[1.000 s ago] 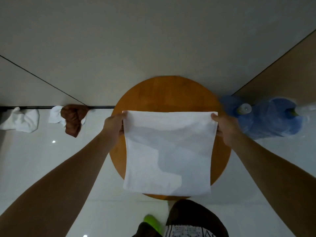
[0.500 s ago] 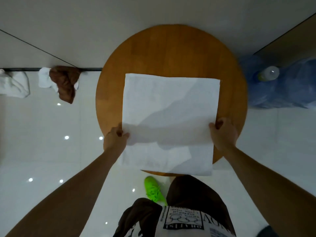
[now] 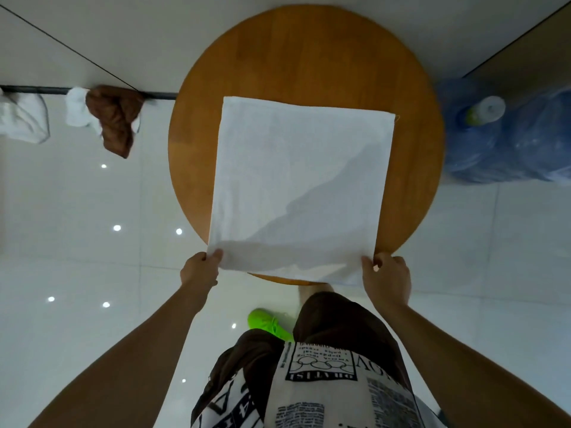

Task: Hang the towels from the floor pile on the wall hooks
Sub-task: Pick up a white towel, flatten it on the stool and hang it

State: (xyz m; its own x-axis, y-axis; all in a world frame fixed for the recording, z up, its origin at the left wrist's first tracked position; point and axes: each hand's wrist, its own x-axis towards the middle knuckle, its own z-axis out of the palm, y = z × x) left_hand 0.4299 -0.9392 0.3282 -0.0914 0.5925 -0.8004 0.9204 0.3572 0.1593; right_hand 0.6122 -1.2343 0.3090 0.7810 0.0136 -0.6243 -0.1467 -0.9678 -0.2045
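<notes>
White towel [image 3: 296, 186] lies flat on the round table [image 3: 309, 57] mid-frame, near edge hanging just off the rim. Left hand [image 3: 199, 270] pinches the lower-left corner, right hand [image 3: 386, 279] pinches the lower-right one. My take: keep both pinches even and the edge taut, so it lifts clean instead of dragging or bunching. More towels, white and brown [image 3: 114, 118], sit bunched on the floor by the wall at upper left. Can't see any hooks in this shot, so no idea how far the carry is.
</notes>
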